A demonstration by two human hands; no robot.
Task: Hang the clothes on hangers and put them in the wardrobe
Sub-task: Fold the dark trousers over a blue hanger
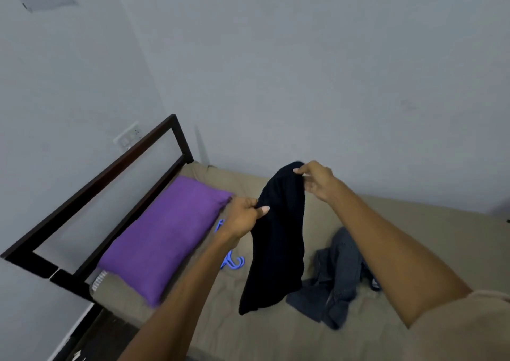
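Note:
A black garment (277, 250) hangs in the air above the bed, held up by both hands. My left hand (242, 217) pinches its left top edge between thumb and fingers. My right hand (314, 180) pinches the top edge higher up and to the right. Blue plastic hangers (233, 262) lie on the bed behind my left forearm, partly hidden by it. A crumpled grey-blue garment (335, 280) lies on the bed to the right of the black one. No wardrobe is in view.
The bed (414, 236) has a beige sheet and a purple pillow (165, 236) at its head. A dark metal headboard frame (105, 184) stands on the left against the grey wall. A wall socket (128, 138) sits behind the frame.

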